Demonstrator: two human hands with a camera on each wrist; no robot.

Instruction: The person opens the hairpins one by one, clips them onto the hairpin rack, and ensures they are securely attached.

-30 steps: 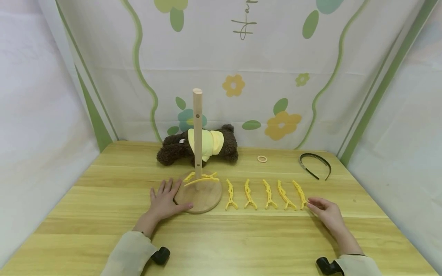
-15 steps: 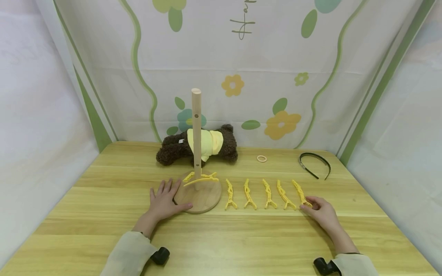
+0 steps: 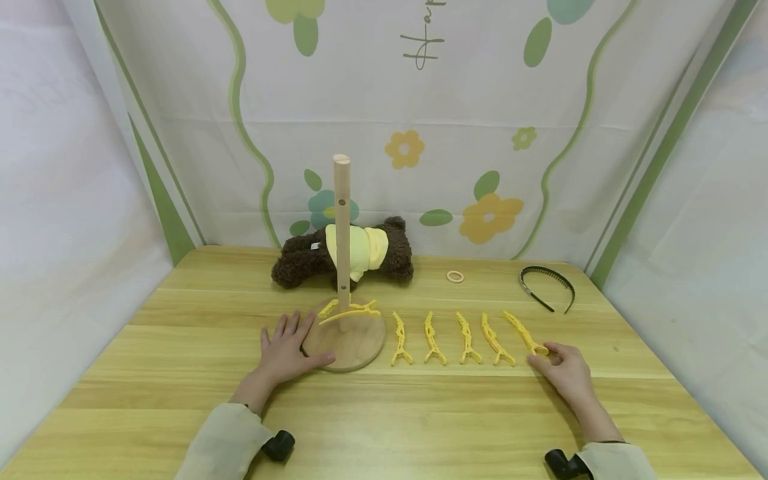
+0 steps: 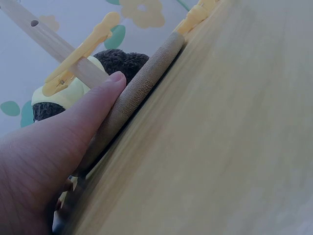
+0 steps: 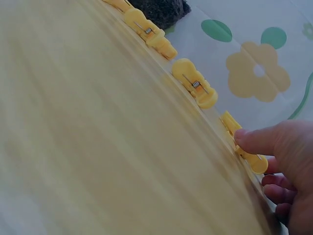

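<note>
My left hand (image 3: 287, 355) lies spread at the left edge of the stand's round wooden base (image 3: 355, 348), its thumb resting on top. From that base rises an upright wooden post (image 3: 342, 227) with yellow hair clips (image 3: 351, 313) around its foot. My right hand (image 3: 569, 373) pinches the forked end of the rightmost yellow hair clip (image 3: 519, 328) between thumb and fingers. In the right wrist view, the thumb presses on this clip (image 5: 255, 160), low at the tabletop. To its left lie several matching hair clips (image 3: 465, 337), roughly side by side.
Behind the post, a dark brown plush bear (image 3: 294, 263) in a yellow top lies on the wooden table (image 3: 384, 427). Further right are a small pale ring (image 3: 455, 277) and a black headband (image 3: 549, 270). A flower-print cloth (image 3: 480, 80) hangs behind the table.
My right hand has closed its thumb and fingers on the rightmost hair clip. That clip has since turned a little, its far tip shifting left. The left hand stays in place.
</note>
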